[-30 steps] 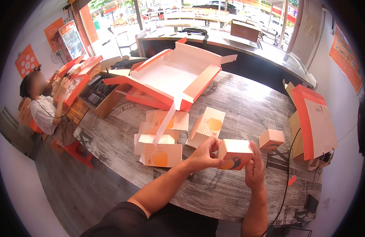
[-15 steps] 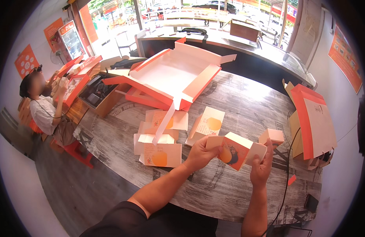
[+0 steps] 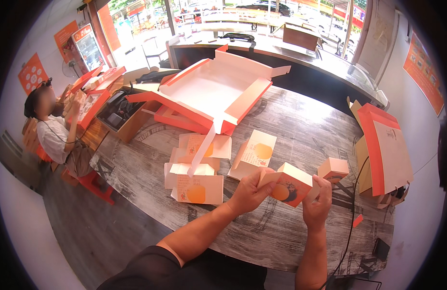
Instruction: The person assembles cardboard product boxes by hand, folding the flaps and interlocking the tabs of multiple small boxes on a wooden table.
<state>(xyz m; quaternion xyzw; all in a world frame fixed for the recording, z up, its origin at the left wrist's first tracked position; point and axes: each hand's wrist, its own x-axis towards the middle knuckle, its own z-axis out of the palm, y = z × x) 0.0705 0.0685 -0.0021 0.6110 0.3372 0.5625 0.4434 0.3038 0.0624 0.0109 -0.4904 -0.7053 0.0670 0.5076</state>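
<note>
Between my hands, above the table, is a small cardboard box (image 3: 293, 185) with an orange printed side and a cream top. My left hand (image 3: 252, 191) pinches the flap at its left end. At the right end my right hand (image 3: 317, 200) grips the other flap, its fingers along the edge. Just beyond sits a small finished-looking box (image 3: 333, 169) on the table. To the left lie a cream carton with a yellow circle (image 3: 255, 153) and several partly flattened cartons (image 3: 198, 189), overlapping one another.
A large open red-and-white tray box (image 3: 218, 89) stands at the back of the table (image 3: 262, 232). A big red-edged box (image 3: 385, 150) is at the right, with a black cable (image 3: 353, 212) near it. At the left, a seated person (image 3: 54, 125) handles red boxes.
The right flap of the small box has been folded in towards its end. My left hand has shifted slightly right, and my right fingers have moved up against the box.
</note>
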